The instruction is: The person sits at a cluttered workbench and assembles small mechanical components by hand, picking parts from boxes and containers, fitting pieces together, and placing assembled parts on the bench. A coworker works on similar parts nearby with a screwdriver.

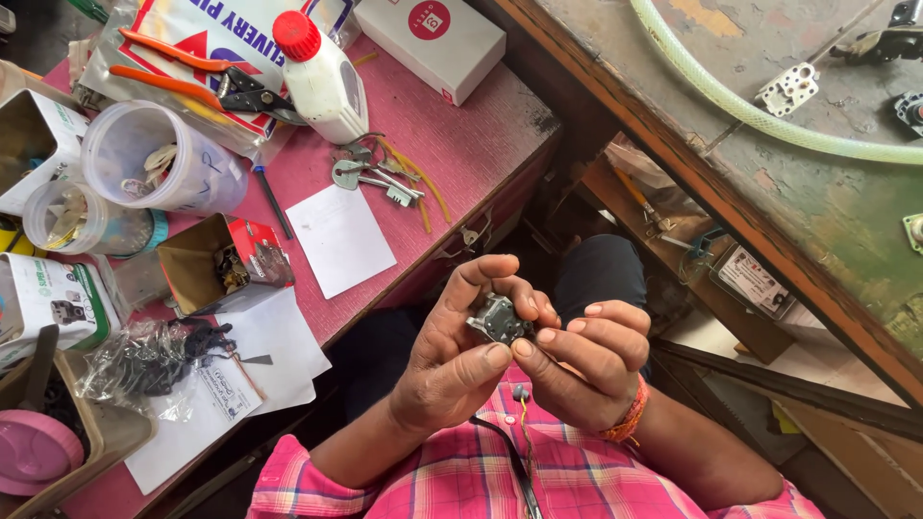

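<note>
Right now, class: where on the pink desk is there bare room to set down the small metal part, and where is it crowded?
Bare patch: desk between the keys, white box and right edge. The white paper lies flat, too. Crowded: left side, around the plastic jars, pliers and open carton.

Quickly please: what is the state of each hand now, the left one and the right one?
Left hand: closed around a small grey metal part, gripping it.
Right hand: fingertips pinch the same part from the other side.

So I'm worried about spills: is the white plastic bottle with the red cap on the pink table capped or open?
Capped. The white plastic bottle lies tilted with its red cap on.
</note>
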